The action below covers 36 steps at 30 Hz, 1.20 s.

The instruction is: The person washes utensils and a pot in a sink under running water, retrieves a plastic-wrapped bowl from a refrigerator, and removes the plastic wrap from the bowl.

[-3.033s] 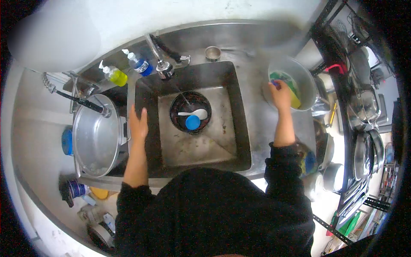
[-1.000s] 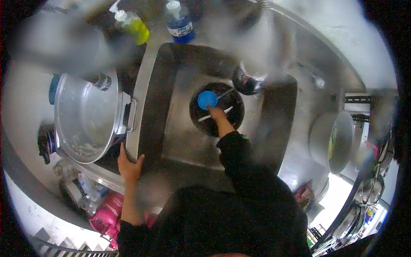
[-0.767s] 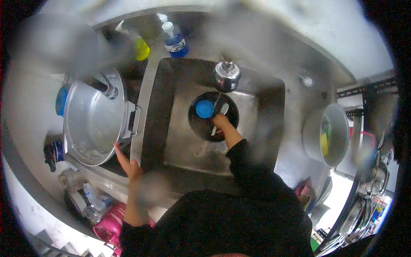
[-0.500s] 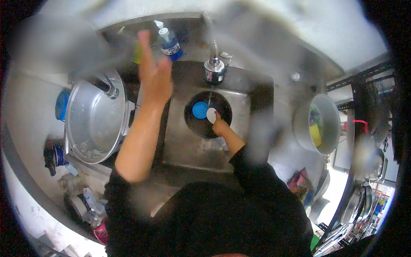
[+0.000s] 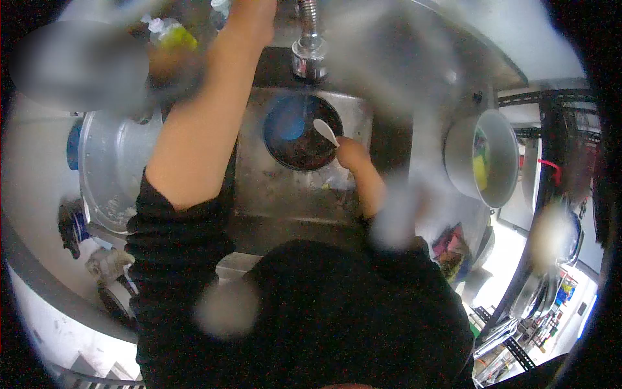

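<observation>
In my right hand (image 5: 353, 154) is the handle of a white spoon (image 5: 325, 131), its bowl pointing up and left over a round dark pot (image 5: 285, 161) in the sink (image 5: 272, 194). Inside the pot lies a blue round object (image 5: 293, 127), with a thin stream from the faucet (image 5: 310, 59) coming down near it. My left hand (image 5: 256, 18) reaches to the top edge of the view, beside a pump bottle (image 5: 220, 8); its fingers are out of sight. A bottle of yellow-green liquid (image 5: 178, 37) stands to the left of that forearm.
On the left is a large metal basin (image 5: 97, 188), partly behind my left arm. A deep metal pot (image 5: 461, 155) with yellow and green items inside stands to the right of the sink. Shelving with metal pans (image 5: 531, 295) lines the far right. Blurred spots cover parts of the view.
My left hand has moved up, farther past the faucet side, toward the pump bottle. The spoon has turned so its length shows, and the whole view has shifted.
</observation>
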Each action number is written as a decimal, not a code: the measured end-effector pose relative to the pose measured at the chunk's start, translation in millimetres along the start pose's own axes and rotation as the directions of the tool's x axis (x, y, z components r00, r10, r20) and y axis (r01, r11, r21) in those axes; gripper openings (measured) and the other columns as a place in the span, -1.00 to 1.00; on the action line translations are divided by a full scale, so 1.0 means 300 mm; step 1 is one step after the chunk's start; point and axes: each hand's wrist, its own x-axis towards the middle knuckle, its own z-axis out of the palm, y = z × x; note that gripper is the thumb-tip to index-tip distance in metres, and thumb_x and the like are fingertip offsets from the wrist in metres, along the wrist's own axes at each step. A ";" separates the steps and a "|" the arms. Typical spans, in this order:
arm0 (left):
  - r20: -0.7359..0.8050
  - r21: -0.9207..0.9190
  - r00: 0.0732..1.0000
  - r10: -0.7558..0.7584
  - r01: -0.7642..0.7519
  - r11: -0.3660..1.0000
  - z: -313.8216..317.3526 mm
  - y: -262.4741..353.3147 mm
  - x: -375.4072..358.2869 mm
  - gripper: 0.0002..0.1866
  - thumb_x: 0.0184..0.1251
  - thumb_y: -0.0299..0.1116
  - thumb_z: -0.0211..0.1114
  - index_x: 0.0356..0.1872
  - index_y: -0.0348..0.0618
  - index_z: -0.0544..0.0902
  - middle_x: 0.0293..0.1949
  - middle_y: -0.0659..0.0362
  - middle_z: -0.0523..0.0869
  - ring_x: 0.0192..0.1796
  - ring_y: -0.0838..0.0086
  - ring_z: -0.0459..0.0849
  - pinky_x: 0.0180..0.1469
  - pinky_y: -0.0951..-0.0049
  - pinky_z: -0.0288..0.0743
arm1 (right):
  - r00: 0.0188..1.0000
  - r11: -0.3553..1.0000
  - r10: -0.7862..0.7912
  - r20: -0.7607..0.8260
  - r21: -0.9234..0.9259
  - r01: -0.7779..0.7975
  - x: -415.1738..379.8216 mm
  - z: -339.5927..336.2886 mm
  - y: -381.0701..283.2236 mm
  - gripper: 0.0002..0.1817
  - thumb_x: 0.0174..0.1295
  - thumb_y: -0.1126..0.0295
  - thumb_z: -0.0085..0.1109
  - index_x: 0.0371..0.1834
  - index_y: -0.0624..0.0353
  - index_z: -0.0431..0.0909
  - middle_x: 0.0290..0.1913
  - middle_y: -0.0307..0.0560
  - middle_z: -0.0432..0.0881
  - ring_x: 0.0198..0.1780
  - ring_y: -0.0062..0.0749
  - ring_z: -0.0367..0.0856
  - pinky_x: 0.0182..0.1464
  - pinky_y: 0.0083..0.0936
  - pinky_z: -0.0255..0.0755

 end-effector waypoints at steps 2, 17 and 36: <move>-0.011 0.209 0.985 0.170 -0.164 0.964 0.028 -0.030 0.005 0.03 0.05 0.41 -0.25 0.29 -0.28 -0.29 0.33 -0.07 -0.17 0.38 0.25 -0.23 0.33 0.33 -0.40 | 0.992 0.986 0.051 0.119 -0.162 -0.032 -0.011 -0.081 -0.038 -0.71 0.02 0.34 -0.07 -0.23 0.15 0.56 -0.18 0.02 0.58 -0.18 -0.06 0.57 -0.15 -0.15 0.44; -0.074 0.503 0.968 0.241 -0.172 0.847 0.104 0.007 -0.105 0.08 -0.17 -0.07 0.35 0.17 -0.67 -0.11 0.09 -0.34 0.25 0.13 0.14 0.32 0.13 0.45 0.21 | 0.943 0.888 0.156 0.292 -0.459 -0.004 0.123 0.293 -0.042 -0.72 0.06 0.34 -0.09 -0.25 0.12 0.60 -0.16 -0.04 0.59 -0.12 -0.19 0.57 -0.23 -0.26 0.47; 0.034 0.304 0.959 0.283 -0.280 0.911 0.085 -0.067 -0.048 -0.56 -0.06 -0.21 0.24 -0.27 -0.40 0.39 -0.35 0.05 0.49 -0.29 0.43 0.47 -0.28 0.52 0.37 | 0.952 0.958 0.041 0.303 -0.284 0.049 0.179 0.256 -0.002 -0.67 0.11 0.23 -0.14 -0.17 0.06 0.57 -0.09 -0.02 0.56 -0.08 -0.14 0.54 -0.14 -0.22 0.45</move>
